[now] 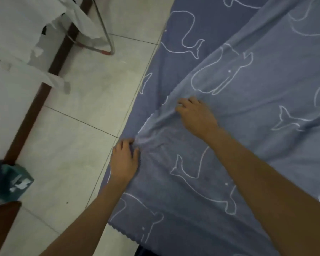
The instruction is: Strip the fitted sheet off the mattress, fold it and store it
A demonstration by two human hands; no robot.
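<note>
Two bare hands gather a blue-grey fitted sheet with white whale outlines [248, 108] at the edge of a bed beside a pale tiled floor [78, 126].

At far left a teal and white box [17, 182] sits on the floor, blurred and partly cut off; above it white cloth [26, 24] hangs by a bent metal tube frame [107, 39], its upper part out of view. The sheet covers the right of the view, wrinkled, with one layer folded over another and creases running toward the hands; the mattress under it is hidden. The left hand [125, 159] reaches forward at the sheet's edge, fingers curled and pinching bunched fabric. The right hand [196, 115], arm outstretched, lies knuckles up further in, fingers closed on a raised fold of the sheet.
</note>
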